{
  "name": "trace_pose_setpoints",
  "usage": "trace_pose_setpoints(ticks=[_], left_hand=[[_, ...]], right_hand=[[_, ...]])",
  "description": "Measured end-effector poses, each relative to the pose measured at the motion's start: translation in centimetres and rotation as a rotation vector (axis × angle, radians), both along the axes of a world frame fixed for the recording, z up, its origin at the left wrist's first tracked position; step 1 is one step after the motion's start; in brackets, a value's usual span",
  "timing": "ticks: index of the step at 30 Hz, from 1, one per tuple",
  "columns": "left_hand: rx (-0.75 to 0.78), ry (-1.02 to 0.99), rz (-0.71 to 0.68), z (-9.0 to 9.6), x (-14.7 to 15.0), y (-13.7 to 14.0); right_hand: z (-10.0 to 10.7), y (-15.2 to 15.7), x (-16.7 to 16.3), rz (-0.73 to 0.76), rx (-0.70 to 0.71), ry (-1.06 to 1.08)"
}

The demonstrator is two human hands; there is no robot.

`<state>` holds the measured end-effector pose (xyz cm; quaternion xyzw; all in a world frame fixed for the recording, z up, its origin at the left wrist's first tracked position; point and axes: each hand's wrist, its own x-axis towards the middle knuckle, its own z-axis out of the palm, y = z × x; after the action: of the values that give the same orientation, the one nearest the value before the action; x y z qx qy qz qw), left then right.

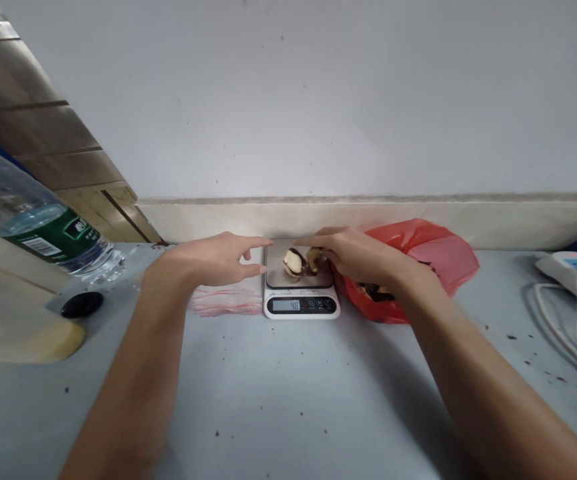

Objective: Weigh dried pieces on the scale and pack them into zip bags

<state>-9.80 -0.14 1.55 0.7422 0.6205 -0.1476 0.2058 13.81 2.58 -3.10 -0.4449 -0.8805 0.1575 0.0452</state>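
Observation:
A small white kitchen scale (301,308) stands near the wall, its display reading what looks like 4.8. On its metal plate lie a pale piece like a dried mushroom (293,263) and a darker brown piece (312,261) beside it. My left hand (218,259) is at the plate's left edge, thumb and index finger apart, holding nothing. Over the plate's right side reaches my right hand (356,253), its index finger stretched out above the pieces. Its thumb side is close to the brown piece; contact is unclear. Under my left hand lie clear plastic bags with red edges (226,301).
Right of the scale sits an open red plastic bag (421,235) with dark pieces inside. A water bottle (53,227), a black cap (82,305) and a blurred pale container (23,327) are at left. A power strip (576,275) with white cables is far right.

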Motion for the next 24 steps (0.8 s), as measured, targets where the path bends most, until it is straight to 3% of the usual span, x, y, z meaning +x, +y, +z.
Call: trace_pose_setpoints(ticks=[3, 7, 14, 24], left_hand=[[0.02, -0.002, -0.019, 0.2, 0.0, -0.1], [0.02, 0.018, 0.01, 0.3, -0.3, -0.2], [0.024, 0.055, 0.051, 0.8, -0.9, -0.2], [0.023, 0.065, 0.047, 0.9, -1.0, -0.2]], right_hand=[[-0.2, 0.2, 0.2, -0.076, 0.015, 0.025], [-0.2, 0.5, 1.3, -0.135, 0.089, 0.226], [1.3, 0.1, 2.8, -0.225, 0.116, 0.42], [1.8, -0.3, 1.8, -0.244, 0.103, 0.436]])
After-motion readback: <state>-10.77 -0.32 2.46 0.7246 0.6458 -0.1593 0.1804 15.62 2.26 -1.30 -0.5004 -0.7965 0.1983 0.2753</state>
